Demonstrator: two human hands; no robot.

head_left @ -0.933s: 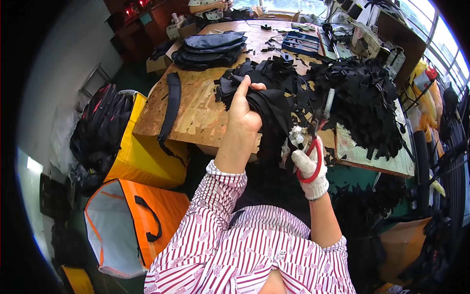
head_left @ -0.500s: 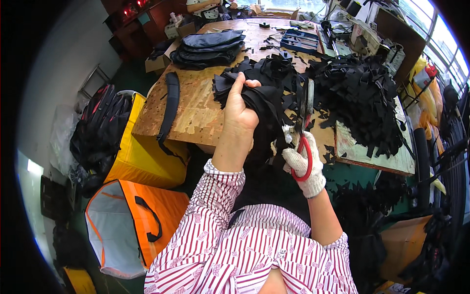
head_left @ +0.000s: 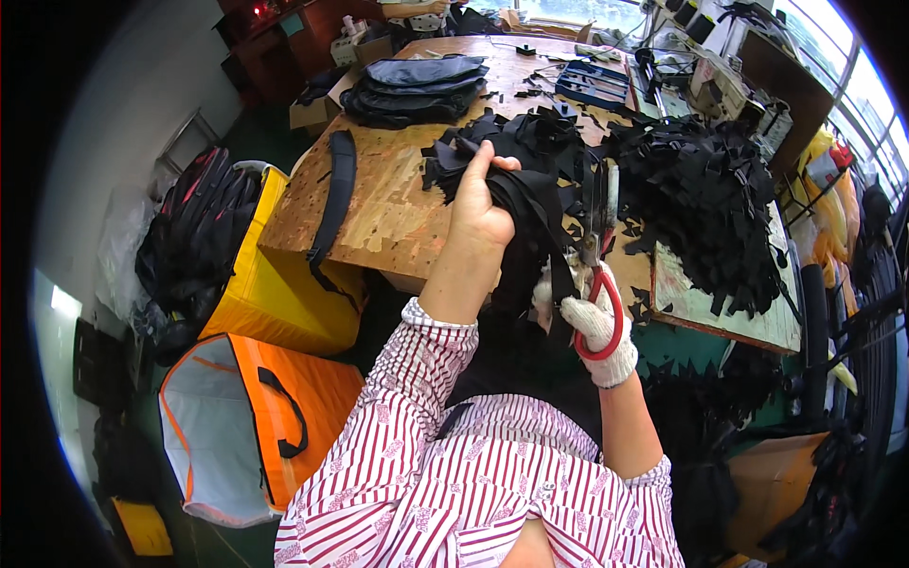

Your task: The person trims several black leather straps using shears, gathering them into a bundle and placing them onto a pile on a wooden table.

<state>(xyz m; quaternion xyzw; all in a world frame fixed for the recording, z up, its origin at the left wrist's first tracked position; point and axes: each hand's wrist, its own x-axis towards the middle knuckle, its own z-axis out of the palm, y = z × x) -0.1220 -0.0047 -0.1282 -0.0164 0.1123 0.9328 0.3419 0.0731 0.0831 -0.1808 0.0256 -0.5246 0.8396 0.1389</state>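
Black woven strap fabric [head_left: 530, 204] is bunched in my bare left hand [head_left: 478, 204], thumb and fingers curled shut around it above the near edge of the worn plywood worktable [head_left: 398, 204]. From my grip the strip runs down toward five o'clock, long axis nearly along my forearm, and passes just beside my right hand [head_left: 592, 322]. That hand wears a white knitted cotton glove and is closed through the loops of the red-handled steel scissors [head_left: 601, 256]. Their blades point up toward twelve o'clock and stand slightly parted. The strap lies at about nine o'clock from the blades, close by; whether it sits between them or only beside them I cannot tell, black on black. My right hand is the nearer one to the hanging stretch.

At two o'clock a big heap of cut black fabric pieces [head_left: 705, 204] covers the table's right end. At eleven o'clock lies a stack of dark grey folded bag panels [head_left: 417, 85], and a long black padded strap [head_left: 336, 204] droops over the left edge. Below it sit a yellow fabric bag [head_left: 270, 293] and an orange-and-grey open bag [head_left: 256, 426]. The strip's lower end vanishes against my dark lap.
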